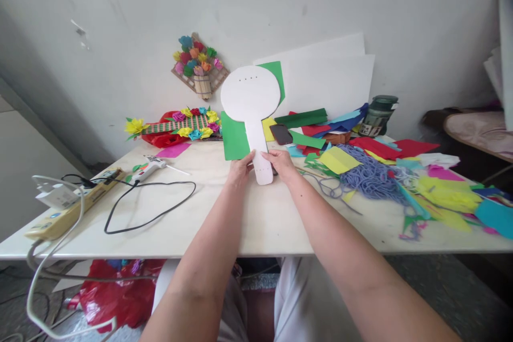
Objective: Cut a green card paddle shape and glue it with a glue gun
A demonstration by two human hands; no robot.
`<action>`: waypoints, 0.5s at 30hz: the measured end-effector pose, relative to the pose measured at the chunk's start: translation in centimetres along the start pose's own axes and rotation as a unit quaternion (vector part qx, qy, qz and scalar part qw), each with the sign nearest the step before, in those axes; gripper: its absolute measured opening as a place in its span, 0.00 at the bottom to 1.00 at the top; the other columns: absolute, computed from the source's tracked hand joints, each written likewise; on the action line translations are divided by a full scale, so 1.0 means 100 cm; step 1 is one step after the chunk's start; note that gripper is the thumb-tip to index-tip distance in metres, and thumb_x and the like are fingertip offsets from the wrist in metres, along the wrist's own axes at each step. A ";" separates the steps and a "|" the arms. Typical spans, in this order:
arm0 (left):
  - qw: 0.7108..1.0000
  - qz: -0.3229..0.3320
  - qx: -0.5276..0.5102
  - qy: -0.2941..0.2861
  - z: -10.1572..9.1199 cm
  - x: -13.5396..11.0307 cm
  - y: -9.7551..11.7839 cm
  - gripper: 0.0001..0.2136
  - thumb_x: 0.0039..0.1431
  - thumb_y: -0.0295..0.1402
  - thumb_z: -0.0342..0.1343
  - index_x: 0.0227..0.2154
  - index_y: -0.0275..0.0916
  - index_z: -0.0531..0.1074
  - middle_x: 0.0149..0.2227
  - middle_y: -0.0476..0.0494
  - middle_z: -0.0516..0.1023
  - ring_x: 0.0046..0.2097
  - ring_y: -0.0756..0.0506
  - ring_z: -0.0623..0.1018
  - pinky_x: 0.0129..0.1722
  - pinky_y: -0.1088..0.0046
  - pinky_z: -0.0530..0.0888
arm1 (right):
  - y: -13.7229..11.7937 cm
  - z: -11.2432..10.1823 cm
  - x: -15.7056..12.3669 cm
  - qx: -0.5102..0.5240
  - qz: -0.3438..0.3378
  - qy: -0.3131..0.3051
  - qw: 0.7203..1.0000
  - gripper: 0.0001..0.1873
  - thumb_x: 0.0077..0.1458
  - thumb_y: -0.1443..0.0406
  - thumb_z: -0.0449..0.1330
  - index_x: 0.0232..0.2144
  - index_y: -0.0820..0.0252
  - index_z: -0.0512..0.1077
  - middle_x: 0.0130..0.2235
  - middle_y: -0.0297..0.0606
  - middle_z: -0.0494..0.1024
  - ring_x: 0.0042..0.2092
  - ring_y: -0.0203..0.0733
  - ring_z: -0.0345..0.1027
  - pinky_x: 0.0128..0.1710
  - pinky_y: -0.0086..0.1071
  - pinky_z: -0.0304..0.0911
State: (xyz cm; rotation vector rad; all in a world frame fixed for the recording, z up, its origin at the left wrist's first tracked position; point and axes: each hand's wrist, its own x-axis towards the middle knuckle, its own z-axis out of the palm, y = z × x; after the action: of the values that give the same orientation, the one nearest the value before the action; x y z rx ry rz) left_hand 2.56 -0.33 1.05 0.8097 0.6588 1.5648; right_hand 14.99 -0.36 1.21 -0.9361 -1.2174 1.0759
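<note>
A white paddle-shaped cutout (250,95) stands upright above the table, its round head up and its narrow handle down. A row of small dark dots runs across the head, with fainter ones near the handle's bottom end. My left hand (241,169) grips the handle's left edge, thumb in front. On the right edge, my right hand (281,163) pinches it the same way; the fingers behind are hidden. Behind the cutout, a green sheet (235,140) shows at lower left and upper right; I cannot tell whether it is attached.
A glue gun (146,170) with a looping cord lies left, near a power strip (76,206). Flower-trimmed craftwork (176,127) rests at the back. To the right are a phone (281,134), purple-blue yarn (366,173), coloured paper scraps (447,195) and a dark jar (379,116).
</note>
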 end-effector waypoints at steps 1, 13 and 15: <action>1.000 -0.001 0.001 -0.001 0.001 0.000 0.001 0.19 0.40 0.31 0.64 0.40 0.37 0.71 0.35 0.43 0.77 0.31 0.48 0.76 0.32 0.73 0.73 | 0.000 -0.001 0.001 0.003 -0.001 0.009 1.000 0.18 0.33 0.55 0.64 0.14 0.61 0.64 0.15 0.26 0.63 0.20 0.30 0.54 0.19 0.26 0.50; 0.765 0.358 0.529 0.083 -0.003 -0.004 0.018 0.34 0.41 0.17 0.48 0.56 0.42 0.59 0.63 0.46 0.49 0.64 0.44 0.45 0.61 0.62 0.45 | -0.005 -0.005 0.003 0.107 0.022 0.082 0.991 0.14 0.28 0.60 0.66 0.15 0.63 0.67 0.18 0.30 0.69 0.21 0.32 0.60 0.23 0.28 0.56; 0.709 0.371 0.598 0.032 0.000 -0.008 0.019 0.34 0.42 0.17 0.49 0.55 0.45 0.61 0.63 0.47 0.49 0.64 0.43 0.41 0.61 0.59 0.42 | -0.007 -0.004 0.002 0.117 0.027 0.080 0.990 0.13 0.27 0.61 0.66 0.16 0.63 0.68 0.18 0.31 0.70 0.21 0.33 0.61 0.23 0.29 0.57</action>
State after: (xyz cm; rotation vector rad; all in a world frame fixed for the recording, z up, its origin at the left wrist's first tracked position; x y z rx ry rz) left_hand 1.48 -1.41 2.39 2.2145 1.5964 1.7421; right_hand 15.43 -0.34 1.89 -0.8588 -0.9172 1.1361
